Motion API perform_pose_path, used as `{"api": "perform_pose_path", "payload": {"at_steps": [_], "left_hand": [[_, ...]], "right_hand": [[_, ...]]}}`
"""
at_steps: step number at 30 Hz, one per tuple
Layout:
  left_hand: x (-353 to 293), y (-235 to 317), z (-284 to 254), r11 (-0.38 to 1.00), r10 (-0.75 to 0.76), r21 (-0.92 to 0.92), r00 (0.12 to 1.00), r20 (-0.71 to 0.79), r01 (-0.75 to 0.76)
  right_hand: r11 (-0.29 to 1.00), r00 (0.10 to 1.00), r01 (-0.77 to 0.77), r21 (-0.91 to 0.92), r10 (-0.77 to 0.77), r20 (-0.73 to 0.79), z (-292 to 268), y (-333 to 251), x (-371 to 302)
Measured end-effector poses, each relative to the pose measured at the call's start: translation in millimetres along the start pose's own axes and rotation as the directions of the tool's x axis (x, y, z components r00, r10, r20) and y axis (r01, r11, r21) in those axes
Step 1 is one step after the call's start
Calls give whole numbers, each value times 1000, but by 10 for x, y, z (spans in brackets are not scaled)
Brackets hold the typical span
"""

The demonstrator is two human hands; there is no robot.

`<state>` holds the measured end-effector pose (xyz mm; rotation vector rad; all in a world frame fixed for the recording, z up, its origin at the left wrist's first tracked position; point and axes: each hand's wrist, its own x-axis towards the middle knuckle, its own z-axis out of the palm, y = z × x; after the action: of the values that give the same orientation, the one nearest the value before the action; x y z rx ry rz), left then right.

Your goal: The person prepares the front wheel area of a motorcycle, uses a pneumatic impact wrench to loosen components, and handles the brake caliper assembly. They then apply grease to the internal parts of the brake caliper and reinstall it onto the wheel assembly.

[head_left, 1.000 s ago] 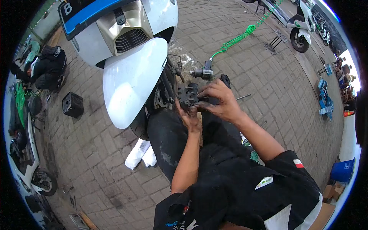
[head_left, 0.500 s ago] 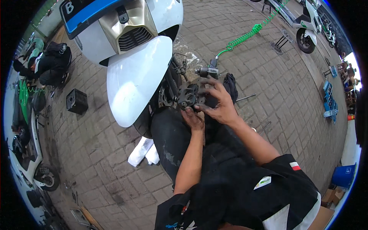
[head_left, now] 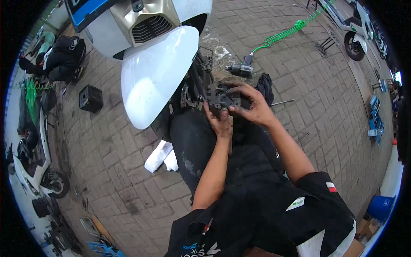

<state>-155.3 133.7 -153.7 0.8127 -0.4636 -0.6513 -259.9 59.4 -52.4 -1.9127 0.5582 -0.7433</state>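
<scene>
A dark, grimy brake caliper (head_left: 219,98) is held up in front of my knees, beside the front wheel of a white scooter. My left hand (head_left: 221,125) supports it from below, fingers closed on its lower edge. From the right, my right hand (head_left: 258,108) grips it too, with the thumb low and the fingers bent over its far side. The fingertips are partly hidden behind the part. Just left of the caliper, the brake disc (head_left: 185,97) shows under the white front fender (head_left: 160,77).
Beyond my hands an impact wrench (head_left: 242,68) lies on the paving, joined to a green coiled hose (head_left: 284,34). A black cloth (head_left: 265,87) and a metal rod (head_left: 282,102) lie to the right. White rolls (head_left: 158,156), a black crate (head_left: 90,98) and a crouching person (head_left: 66,58) are left.
My right fingers have closed in on the caliper, which sits at a slightly different angle. The whole view has shifted, and the scooter appears higher in the picture.
</scene>
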Motion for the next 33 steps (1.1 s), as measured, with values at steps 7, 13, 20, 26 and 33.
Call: {"api": "perform_pose_path", "payload": {"at_steps": [7,13,20,26,33], "left_hand": [[-5,75,8,971,-9,238,998,64,-7],[-21,161,103,982,-69,179,997,43,60],[-2,111,62,995,-83,-59,996,35,85],[15,-185,-239,997,-67,42,996,61,64],[53,340,131,987,-160,30,985,70,159]], "right_hand": [[998,1000,-3,56,5,-30,-22,41,-4],[999,1000,-10,39,10,19,-70,11,23],[972,993,0,-233,27,113,-94,-179,136],[939,986,-107,-328,142,86,-62,-361,168],[974,999,33,-223,-22,48,-134,-54,102]]}}
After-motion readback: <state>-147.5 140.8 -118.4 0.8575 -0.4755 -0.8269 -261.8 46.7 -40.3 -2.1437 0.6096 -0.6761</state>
